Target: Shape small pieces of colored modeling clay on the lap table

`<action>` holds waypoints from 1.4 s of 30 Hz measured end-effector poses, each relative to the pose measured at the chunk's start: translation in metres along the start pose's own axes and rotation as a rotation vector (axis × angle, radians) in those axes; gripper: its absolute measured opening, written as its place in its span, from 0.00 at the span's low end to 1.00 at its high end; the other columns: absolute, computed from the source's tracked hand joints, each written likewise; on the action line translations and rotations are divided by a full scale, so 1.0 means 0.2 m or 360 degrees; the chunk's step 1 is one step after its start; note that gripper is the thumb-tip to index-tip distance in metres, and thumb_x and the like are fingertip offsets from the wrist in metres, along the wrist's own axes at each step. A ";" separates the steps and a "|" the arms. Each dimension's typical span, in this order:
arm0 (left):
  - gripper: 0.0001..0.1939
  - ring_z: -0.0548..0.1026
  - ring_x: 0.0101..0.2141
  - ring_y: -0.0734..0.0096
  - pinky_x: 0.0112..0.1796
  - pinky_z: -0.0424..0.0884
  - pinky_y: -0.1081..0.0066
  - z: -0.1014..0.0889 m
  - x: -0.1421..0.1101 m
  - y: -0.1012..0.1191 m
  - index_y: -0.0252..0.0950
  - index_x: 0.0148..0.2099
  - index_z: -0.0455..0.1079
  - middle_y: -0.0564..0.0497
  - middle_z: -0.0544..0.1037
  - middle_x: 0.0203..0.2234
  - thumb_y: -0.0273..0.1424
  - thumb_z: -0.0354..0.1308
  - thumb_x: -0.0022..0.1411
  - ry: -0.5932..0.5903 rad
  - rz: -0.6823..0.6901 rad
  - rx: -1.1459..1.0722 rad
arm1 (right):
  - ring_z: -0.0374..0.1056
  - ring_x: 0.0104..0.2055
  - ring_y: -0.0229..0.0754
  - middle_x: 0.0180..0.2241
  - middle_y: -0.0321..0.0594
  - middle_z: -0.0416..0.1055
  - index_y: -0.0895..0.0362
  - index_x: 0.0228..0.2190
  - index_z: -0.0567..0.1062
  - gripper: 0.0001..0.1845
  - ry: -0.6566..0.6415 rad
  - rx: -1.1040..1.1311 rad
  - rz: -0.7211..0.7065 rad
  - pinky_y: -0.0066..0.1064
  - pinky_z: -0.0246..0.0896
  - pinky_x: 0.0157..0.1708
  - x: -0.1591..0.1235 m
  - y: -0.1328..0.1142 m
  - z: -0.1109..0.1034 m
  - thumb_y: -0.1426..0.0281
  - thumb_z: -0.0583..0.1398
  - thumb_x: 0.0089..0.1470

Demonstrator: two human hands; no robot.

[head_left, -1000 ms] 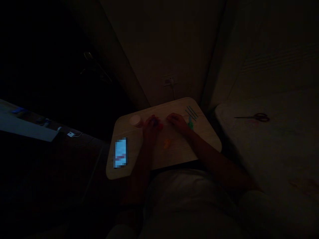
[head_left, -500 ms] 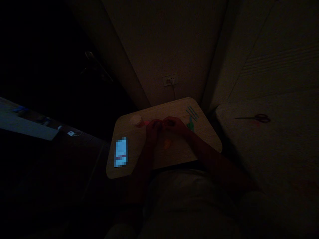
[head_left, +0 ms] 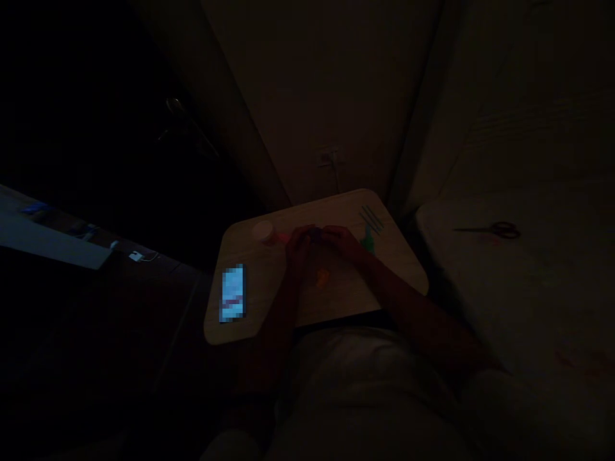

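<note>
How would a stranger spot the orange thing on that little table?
Find the pale table below the wall socket. On it, lower in view than the left hand and right hand, lies a small lump. Its orange colour sets it apart from the green piece.

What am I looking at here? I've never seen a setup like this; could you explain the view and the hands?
There's no machine: one person works bare-handed, seen from a camera worn on their head, looking forward and down. The room is very dim. The left hand and right hand meet over a small table, holding a dark purple piece between their fingers; its exact shape is unclear. On the table are a lit, pixelated screen, a pale round tub, something pink, an orange lump, a green piece and some thin sticks. Scissors lie on a pale surface to the right.
</note>
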State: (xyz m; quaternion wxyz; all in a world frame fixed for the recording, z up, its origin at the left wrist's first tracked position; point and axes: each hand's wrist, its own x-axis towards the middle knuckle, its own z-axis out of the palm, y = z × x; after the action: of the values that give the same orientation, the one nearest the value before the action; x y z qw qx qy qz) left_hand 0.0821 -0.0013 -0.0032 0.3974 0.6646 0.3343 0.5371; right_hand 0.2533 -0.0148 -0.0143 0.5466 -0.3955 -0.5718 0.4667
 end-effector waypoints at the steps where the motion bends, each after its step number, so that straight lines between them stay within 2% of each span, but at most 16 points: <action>1: 0.24 0.76 0.50 0.55 0.54 0.70 0.57 0.00 -0.01 0.00 0.39 0.48 0.76 0.44 0.79 0.46 0.52 0.61 0.61 0.0013 -0.0011 -0.0021 | 0.63 0.31 0.42 0.25 0.36 0.69 0.54 0.24 0.74 0.17 0.0037 0.0033 0.0019 0.34 0.59 0.34 0.00 0.00 0.00 0.53 0.62 0.51; 5: 0.19 0.76 0.40 0.61 0.43 0.72 0.64 0.01 -0.03 0.02 0.39 0.44 0.75 0.47 0.78 0.37 0.49 0.63 0.60 0.0208 -0.0042 -0.0057 | 0.58 0.28 0.41 0.22 0.35 0.62 0.52 0.19 0.67 0.20 0.0169 0.0083 0.0063 0.33 0.55 0.30 0.01 -0.01 -0.01 0.52 0.59 0.53; 8: 0.17 0.73 0.34 0.66 0.36 0.69 0.67 0.00 -0.04 0.03 0.39 0.38 0.74 0.49 0.75 0.30 0.49 0.61 0.63 0.0280 -0.0038 -0.0036 | 0.56 0.27 0.40 0.21 0.34 0.61 0.53 0.19 0.66 0.19 0.0079 0.0011 0.0043 0.33 0.53 0.29 0.00 -0.01 0.00 0.55 0.59 0.52; 11: 0.18 0.68 0.29 0.70 0.33 0.66 0.70 0.01 -0.04 0.04 0.38 0.35 0.70 0.53 0.69 0.27 0.49 0.61 0.63 0.0147 -0.0083 0.0038 | 0.56 0.26 0.39 0.20 0.33 0.60 0.54 0.19 0.68 0.17 -0.0077 -0.0022 -0.0001 0.31 0.52 0.29 -0.01 -0.01 0.00 0.57 0.60 0.52; 15: 0.19 0.65 0.28 0.72 0.32 0.63 0.72 0.03 -0.04 0.04 0.37 0.30 0.64 0.55 0.66 0.24 0.46 0.61 0.64 -0.0046 -0.0115 0.0211 | 0.56 0.28 0.38 0.22 0.32 0.62 0.56 0.22 0.70 0.16 -0.0136 0.0020 -0.0012 0.30 0.53 0.30 -0.03 -0.02 0.00 0.57 0.61 0.52; 20: 0.22 0.66 0.27 0.72 0.29 0.63 0.72 0.03 -0.05 0.02 0.35 0.29 0.69 0.53 0.70 0.23 0.48 0.56 0.66 -0.0251 -0.0319 0.0241 | 0.56 0.29 0.38 0.24 0.32 0.60 0.56 0.23 0.67 0.18 -0.0099 0.0003 -0.0047 0.30 0.53 0.32 -0.02 -0.04 0.00 0.56 0.60 0.55; 25: 0.23 0.65 0.24 0.75 0.27 0.62 0.73 0.03 -0.06 0.02 0.34 0.29 0.71 0.54 0.70 0.22 0.50 0.61 0.61 -0.0346 -0.0490 0.0223 | 0.57 0.30 0.38 0.25 0.33 0.61 0.55 0.24 0.66 0.20 -0.0085 -0.0131 -0.0077 0.30 0.54 0.33 -0.02 -0.04 0.01 0.53 0.59 0.58; 30: 0.23 0.65 0.24 0.75 0.26 0.61 0.73 0.03 -0.06 0.01 0.34 0.30 0.70 0.55 0.70 0.21 0.51 0.61 0.60 -0.0377 -0.0512 0.0183 | 0.60 0.30 0.38 0.26 0.35 0.66 0.56 0.25 0.69 0.21 -0.0159 -0.0181 -0.0091 0.31 0.57 0.35 -0.02 -0.03 0.02 0.53 0.57 0.59; 35: 0.20 0.67 0.26 0.74 0.28 0.64 0.73 0.02 -0.06 0.00 0.33 0.32 0.71 0.54 0.72 0.24 0.47 0.65 0.56 -0.0391 -0.0504 0.0256 | 0.65 0.33 0.41 0.28 0.39 0.72 0.58 0.26 0.74 0.22 -0.0167 -0.0163 -0.0026 0.32 0.60 0.37 -0.01 -0.02 0.00 0.52 0.57 0.57; 42: 0.21 0.67 0.25 0.74 0.26 0.62 0.73 0.02 -0.06 0.00 0.33 0.32 0.71 0.54 0.72 0.24 0.49 0.63 0.58 -0.0502 -0.0546 0.0289 | 0.61 0.29 0.38 0.24 0.36 0.67 0.58 0.23 0.72 0.23 -0.0203 -0.0308 -0.0012 0.29 0.56 0.32 -0.02 -0.04 0.00 0.52 0.57 0.58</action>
State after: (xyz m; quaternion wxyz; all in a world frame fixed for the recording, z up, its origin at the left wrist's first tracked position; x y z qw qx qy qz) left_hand 0.0831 -0.0117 -0.0097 0.4686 0.7068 0.4230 0.3193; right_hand 0.2539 -0.0200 -0.0078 0.4702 -0.4138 -0.6492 0.4316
